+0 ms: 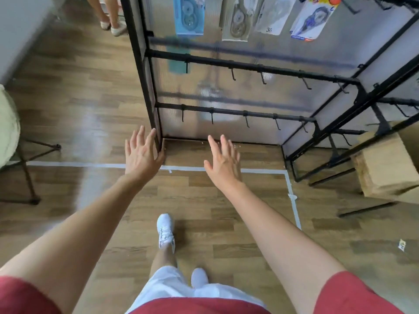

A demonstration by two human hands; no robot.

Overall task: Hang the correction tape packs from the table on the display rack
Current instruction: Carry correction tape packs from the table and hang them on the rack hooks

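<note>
Both hands are out in front of me, fingers spread, nothing held. My left hand (141, 152) is just beside the display rack (249, 65) corner post, and my right hand (223, 164) is below its bare hooks (233, 74). A blue correction tape pack (189, 17) and a grey correction tape pack (238, 19) hang lengthwise, high ahead. The table (6, 123) edge is far left, nearer my left hand. I can't see any packs on it.

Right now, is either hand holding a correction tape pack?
No, the left hand and the right hand are both open and empty, with fingers straight.
</note>
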